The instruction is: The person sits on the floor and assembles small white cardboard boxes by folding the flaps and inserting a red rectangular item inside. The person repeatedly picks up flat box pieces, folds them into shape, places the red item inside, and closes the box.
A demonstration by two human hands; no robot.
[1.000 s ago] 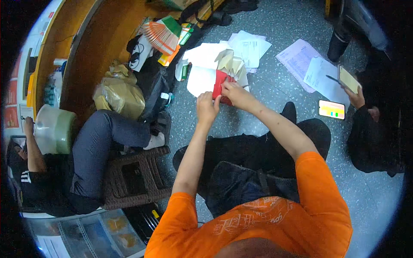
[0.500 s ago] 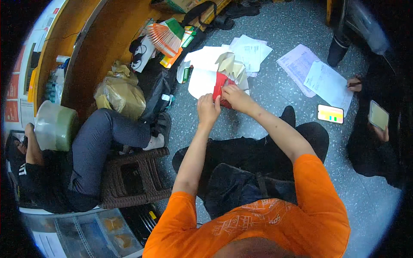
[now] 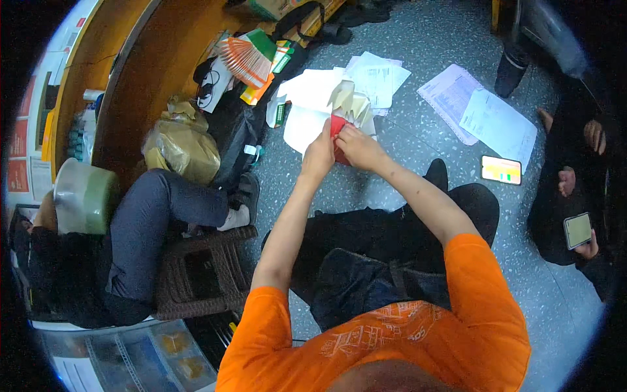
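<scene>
Taking the red paper as the clock's centre, with twelve away from the wearer, a plastic-wrapped bundle (image 3: 192,147) lies at nine o'clock and a pleated orange-and-green fan (image 3: 245,62) at ten. A creased white sheet (image 3: 304,127) spreads just beside the red, toward nine.

The left hand (image 3: 318,157) reaches in from seven, its fingers together and seemingly clamped on the red paper's left edge. The red paper (image 3: 337,124) is straight ahead of the wearer, between both hands and largely covered by them. The right hand (image 3: 362,149) comes from four, its fingers bunched and apparently pinching the other side. Handling it well probably means the left fingers anchoring the edge while the right ones work lightly, since thin paper could crease or tear.

The visible red strip points roughly to twelve, its long axis seeming to run twelve to six; its full outline is hidden.

Cream pleated paper (image 3: 353,103) stands at one o'clock, printed sheets (image 3: 379,81) beyond it; a lit phone (image 3: 501,170) lies on the floor (image 3: 431,124) between three and four.
</scene>
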